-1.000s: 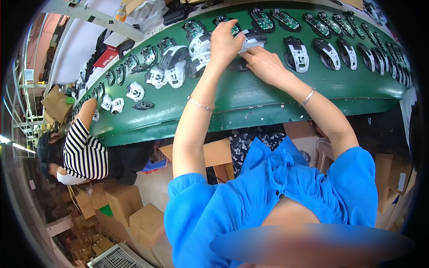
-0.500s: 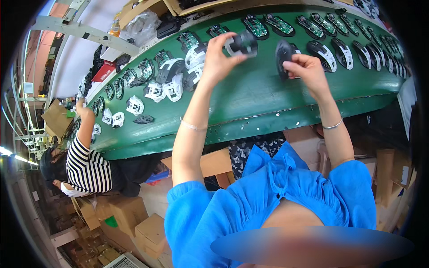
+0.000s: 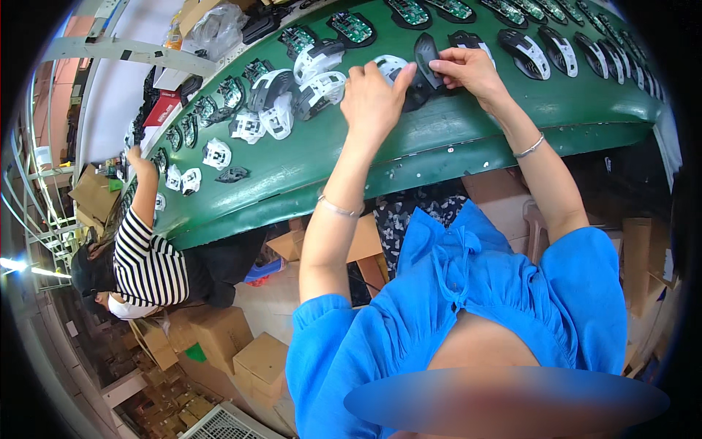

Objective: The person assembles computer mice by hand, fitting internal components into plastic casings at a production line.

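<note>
1. Left hand [image 3: 374, 102] grips a white-and-dark mouse shell [image 3: 391, 67]; right hand [image 3: 472, 72] pinches a dark curved piece [image 3: 425, 58] just beside it, over the green table [image 3: 292, 164].
2. The dark curved piece is long; its far end points away from the blue shirt [image 3: 504, 300], leaning a bit left.
3. Brown boxes [image 3: 259, 358] sit on the floor [image 3: 270, 301]; what is inside is hidden.

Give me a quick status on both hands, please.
Left hand holding white-and-black shell. Right hand pinching dark curved piece. Other shells close by, leftward.
</note>
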`<act>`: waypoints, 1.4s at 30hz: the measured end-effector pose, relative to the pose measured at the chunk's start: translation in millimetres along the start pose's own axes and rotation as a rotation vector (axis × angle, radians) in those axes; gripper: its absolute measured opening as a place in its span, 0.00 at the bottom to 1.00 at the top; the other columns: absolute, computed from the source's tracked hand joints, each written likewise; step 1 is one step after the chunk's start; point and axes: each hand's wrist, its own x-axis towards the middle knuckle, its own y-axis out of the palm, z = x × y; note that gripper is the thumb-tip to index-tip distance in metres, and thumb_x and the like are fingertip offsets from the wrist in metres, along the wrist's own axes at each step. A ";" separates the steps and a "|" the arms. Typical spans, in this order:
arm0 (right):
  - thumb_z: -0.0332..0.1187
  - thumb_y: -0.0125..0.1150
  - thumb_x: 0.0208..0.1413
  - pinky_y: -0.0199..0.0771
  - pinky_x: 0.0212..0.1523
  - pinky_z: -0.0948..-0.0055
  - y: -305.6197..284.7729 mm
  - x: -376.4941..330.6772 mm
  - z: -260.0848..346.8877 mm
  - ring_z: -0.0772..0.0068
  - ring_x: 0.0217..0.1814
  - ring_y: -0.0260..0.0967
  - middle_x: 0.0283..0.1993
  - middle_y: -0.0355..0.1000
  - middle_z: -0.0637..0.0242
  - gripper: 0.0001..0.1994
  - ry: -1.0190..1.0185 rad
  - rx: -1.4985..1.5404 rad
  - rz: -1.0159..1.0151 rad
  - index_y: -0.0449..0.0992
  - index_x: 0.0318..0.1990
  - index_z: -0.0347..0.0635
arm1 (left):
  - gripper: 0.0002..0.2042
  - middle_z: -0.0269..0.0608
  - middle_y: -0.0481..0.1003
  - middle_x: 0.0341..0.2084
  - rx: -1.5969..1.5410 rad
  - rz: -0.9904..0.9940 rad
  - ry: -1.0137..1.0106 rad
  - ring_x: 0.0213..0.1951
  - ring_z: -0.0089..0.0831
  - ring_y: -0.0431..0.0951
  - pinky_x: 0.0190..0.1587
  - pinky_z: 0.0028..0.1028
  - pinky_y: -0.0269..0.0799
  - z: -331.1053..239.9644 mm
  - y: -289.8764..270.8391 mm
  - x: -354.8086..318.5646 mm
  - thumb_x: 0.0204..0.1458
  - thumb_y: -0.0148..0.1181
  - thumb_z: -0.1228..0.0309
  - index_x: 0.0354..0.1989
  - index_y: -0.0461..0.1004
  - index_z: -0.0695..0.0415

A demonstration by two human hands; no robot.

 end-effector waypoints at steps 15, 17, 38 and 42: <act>0.35 0.69 0.46 0.68 0.27 0.84 1.2 -45.0 32.9 0.83 0.25 0.70 0.26 0.74 0.69 0.14 -0.179 0.040 -0.032 0.77 0.35 0.34 | 0.26 0.49 0.77 0.35 -0.521 0.244 -0.120 0.39 0.36 0.78 0.40 0.29 0.72 29.2 -14.5 -19.8 0.44 0.64 0.59 0.45 0.70 0.69; 0.31 0.69 0.45 0.68 0.26 0.84 16.4 -52.5 43.9 0.83 0.25 0.70 0.26 0.75 0.68 0.11 -0.189 0.167 0.070 0.76 0.33 0.35 | 0.17 0.41 0.76 0.33 -1.054 0.141 -0.243 0.37 0.26 0.76 0.39 0.22 0.70 32.5 -14.9 -32.9 0.54 0.56 0.68 0.48 0.67 0.66; 0.27 0.69 0.44 0.63 0.23 0.87 57.0 -73.0 68.7 0.88 0.23 0.65 0.22 0.70 0.74 0.06 -0.302 0.226 0.255 0.75 0.26 0.39 | 0.28 0.33 0.73 0.28 -1.703 0.114 -0.055 0.30 0.21 0.74 0.31 0.23 0.71 0.7 -32.3 -51.5 0.59 0.35 0.42 0.37 0.70 0.55; 0.27 0.69 0.45 0.63 0.23 0.88 51.2 -69.4 68.6 0.88 0.22 0.65 0.21 0.70 0.74 0.07 -0.348 0.191 0.227 0.75 0.25 0.39 | 0.27 0.32 0.72 0.28 -1.659 -0.022 -0.106 0.29 0.21 0.73 0.31 0.24 0.71 -7.6 -33.9 -49.8 0.59 0.34 0.41 0.37 0.69 0.55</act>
